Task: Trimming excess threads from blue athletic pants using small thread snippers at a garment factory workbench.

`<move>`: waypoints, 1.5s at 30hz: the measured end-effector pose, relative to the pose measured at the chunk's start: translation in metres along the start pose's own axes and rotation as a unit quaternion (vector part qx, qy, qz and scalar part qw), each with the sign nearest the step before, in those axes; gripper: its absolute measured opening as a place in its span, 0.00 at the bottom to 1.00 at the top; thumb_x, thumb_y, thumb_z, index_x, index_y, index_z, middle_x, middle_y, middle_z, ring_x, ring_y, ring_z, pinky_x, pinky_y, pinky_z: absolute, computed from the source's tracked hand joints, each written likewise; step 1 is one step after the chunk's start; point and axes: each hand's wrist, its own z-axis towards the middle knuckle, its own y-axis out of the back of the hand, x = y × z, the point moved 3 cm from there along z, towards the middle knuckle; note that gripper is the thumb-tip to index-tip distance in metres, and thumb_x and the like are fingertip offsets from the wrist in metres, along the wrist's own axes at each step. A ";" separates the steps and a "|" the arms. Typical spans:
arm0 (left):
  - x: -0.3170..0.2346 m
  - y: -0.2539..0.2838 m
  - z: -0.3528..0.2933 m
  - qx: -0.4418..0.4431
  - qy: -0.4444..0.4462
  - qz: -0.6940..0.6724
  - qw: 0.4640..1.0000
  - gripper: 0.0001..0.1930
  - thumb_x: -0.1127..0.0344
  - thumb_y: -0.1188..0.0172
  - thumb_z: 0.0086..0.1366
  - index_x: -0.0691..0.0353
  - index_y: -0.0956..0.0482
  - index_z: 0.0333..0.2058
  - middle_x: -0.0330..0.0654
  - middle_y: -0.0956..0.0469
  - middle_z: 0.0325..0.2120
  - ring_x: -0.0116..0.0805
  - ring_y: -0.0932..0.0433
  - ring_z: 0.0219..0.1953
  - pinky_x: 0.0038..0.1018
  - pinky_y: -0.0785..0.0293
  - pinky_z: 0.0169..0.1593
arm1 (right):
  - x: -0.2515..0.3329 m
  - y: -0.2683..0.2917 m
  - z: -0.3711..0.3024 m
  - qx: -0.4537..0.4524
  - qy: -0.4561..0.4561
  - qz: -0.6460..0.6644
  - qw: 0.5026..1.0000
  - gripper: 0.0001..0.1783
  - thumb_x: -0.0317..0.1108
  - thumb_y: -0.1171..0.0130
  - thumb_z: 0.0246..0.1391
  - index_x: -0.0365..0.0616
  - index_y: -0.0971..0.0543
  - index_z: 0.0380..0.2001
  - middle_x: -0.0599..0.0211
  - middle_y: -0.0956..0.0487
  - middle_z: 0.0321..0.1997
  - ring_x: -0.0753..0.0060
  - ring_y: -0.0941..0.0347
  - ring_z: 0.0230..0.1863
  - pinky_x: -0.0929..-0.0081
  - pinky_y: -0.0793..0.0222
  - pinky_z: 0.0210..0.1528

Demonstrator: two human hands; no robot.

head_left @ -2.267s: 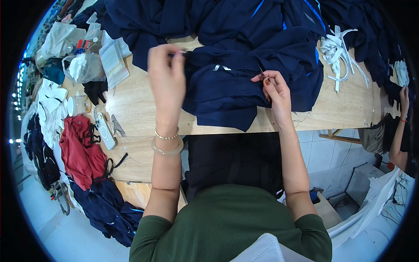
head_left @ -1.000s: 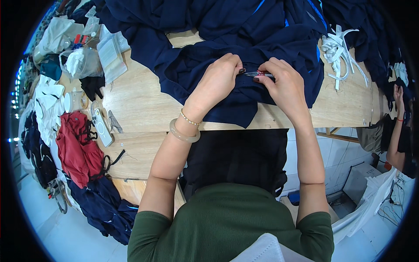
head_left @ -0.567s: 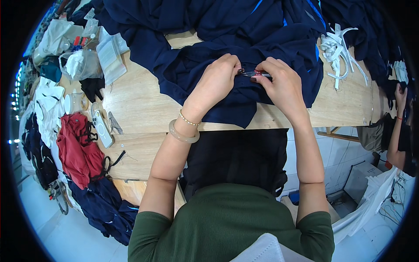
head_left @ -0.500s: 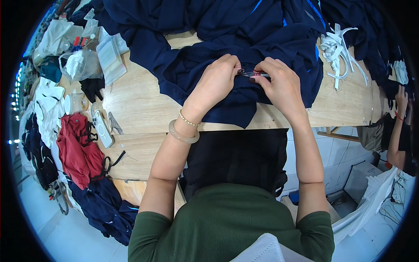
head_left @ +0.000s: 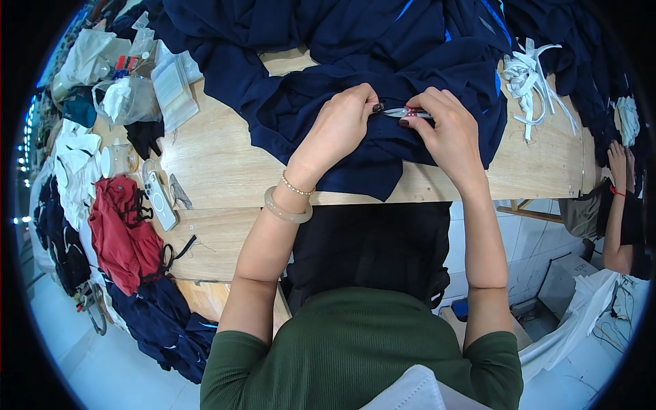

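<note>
A navy blue garment (head_left: 287, 102) lies bunched across the near part of the wooden table (head_left: 212, 154), one corner hanging over the front edge. My left hand (head_left: 342, 123) is closed in a pinch on its cloth; any thread at the fingertips is too small to make out. Between the thumb and fingers of my right hand (head_left: 447, 130) is a small pair of silver thread snips (head_left: 394, 113) with a red part at the grip. Their blades point left, toward my left fingertips, with a small gap between.
More navy cloth is heaped at the back. White strips (head_left: 529, 78) lie at the right. On the left are plastic bags (head_left: 126, 101), a phone (head_left: 160, 201), a red garment (head_left: 123, 229) and white cloth (head_left: 76, 160). Another person's hand (head_left: 618, 164) rests near dark cloth at far right.
My right hand has drawn slightly right with the snips, whose blades now show more clearly. My left hand has barely moved. The other person's hand has shifted on the far right.
</note>
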 end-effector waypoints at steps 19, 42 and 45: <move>-0.001 0.004 -0.002 0.006 0.015 0.005 1.000 0.06 0.73 0.49 0.64 0.72 0.29 0.33 0.56 0.26 0.26 0.52 0.27 0.28 0.32 0.31 0.34 | 0.010 -0.005 0.004 0.012 0.020 -0.033 0.999 0.08 0.30 0.36 0.42 0.42 0.24 0.26 0.70 0.26 0.28 0.66 0.30 0.33 0.73 0.32 0.34; -0.022 0.001 -0.034 -0.039 0.034 0.112 0.992 0.11 0.75 0.34 0.50 0.66 0.27 0.32 0.47 0.32 0.34 0.45 0.25 0.33 0.34 0.27 0.36 | -0.032 -0.043 -0.056 -0.049 -0.212 0.528 0.821 0.11 0.25 0.39 0.53 0.37 0.24 0.40 0.72 0.24 0.37 0.85 0.30 0.40 0.88 0.35 0.46; -0.015 -0.001 -0.032 -0.036 0.035 0.098 0.994 0.08 0.76 0.36 0.53 0.67 0.26 0.30 0.44 0.32 0.31 0.43 0.26 0.29 0.30 0.29 0.34 | -0.032 -0.043 -0.055 -0.046 -0.205 0.529 0.822 0.11 0.25 0.39 0.53 0.37 0.24 0.40 0.72 0.24 0.37 0.85 0.30 0.40 0.88 0.35 0.46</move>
